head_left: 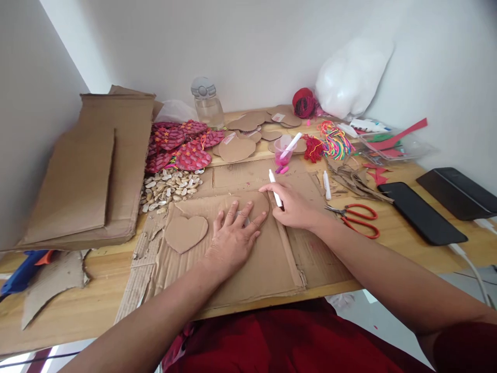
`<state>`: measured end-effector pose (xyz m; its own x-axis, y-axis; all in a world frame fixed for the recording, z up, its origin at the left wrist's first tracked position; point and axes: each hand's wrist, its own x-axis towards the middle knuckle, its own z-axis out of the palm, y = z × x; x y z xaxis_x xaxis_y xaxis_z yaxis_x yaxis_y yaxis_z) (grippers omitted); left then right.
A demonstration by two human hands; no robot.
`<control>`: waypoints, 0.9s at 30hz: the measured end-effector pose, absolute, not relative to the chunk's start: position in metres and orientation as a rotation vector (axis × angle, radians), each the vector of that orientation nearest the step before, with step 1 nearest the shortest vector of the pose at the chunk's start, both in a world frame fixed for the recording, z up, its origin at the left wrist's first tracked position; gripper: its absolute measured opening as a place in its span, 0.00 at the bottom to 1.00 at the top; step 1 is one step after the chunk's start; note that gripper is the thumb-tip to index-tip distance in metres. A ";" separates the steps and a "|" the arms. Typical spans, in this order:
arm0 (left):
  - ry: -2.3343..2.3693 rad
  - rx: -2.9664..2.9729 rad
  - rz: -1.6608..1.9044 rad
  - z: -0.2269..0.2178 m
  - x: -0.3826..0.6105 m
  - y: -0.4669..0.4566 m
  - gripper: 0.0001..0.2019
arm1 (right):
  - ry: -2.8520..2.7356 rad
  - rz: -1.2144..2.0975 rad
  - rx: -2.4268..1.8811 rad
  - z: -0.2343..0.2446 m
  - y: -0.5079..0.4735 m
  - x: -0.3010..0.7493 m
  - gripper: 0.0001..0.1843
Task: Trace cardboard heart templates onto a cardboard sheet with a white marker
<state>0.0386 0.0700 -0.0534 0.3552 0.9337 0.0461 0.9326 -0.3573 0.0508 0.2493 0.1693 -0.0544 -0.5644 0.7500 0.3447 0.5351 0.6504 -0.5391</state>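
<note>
My left hand (235, 235) lies flat with its fingers spread, pressing on a rounded cardboard cutout (257, 203). Most of that cutout is hidden under the hand; a bit of white label shows between the fingers. Beneath it lies a cardboard sheet (267, 264). A cut cardboard heart (186, 233) rests on the sheet, left of my fingers. My right hand (293, 204) is closed around a white marker (275, 187), close to the cutout's right edge. The marker's dark lower end points down into the hand.
Red-handled scissors (359, 220), a white marker cap (326, 185) and a phone (427, 212) lie to the right. Peanut shells (171, 189), a stack of cardboard (93, 166) and a glue gun (23, 272) are left. Behind stand a pink cup (283, 153) and a bottle (208, 103).
</note>
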 end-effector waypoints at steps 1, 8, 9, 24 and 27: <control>1.754 2.574 0.067 -0.050 0.038 0.071 0.25 | -2.313 0.521 -0.988 -0.055 0.170 0.250 0.34; 1.631 2.645 -0.121 -0.024 0.036 0.083 0.24 | -2.301 0.578 -0.989 -0.054 0.169 0.252 0.35; 1.610 2.665 -0.140 -0.022 0.036 0.085 0.24 | -2.302 0.583 -0.999 -0.054 0.169 0.252 0.36; 1.470 2.899 -0.196 -0.030 0.034 0.090 0.34 | -2.327 0.624 -1.035 -0.048 0.168 0.252 0.36; 1.488 2.890 -0.151 -0.036 0.033 0.087 0.35 | -2.335 0.638 -1.037 -0.045 0.167 0.251 0.37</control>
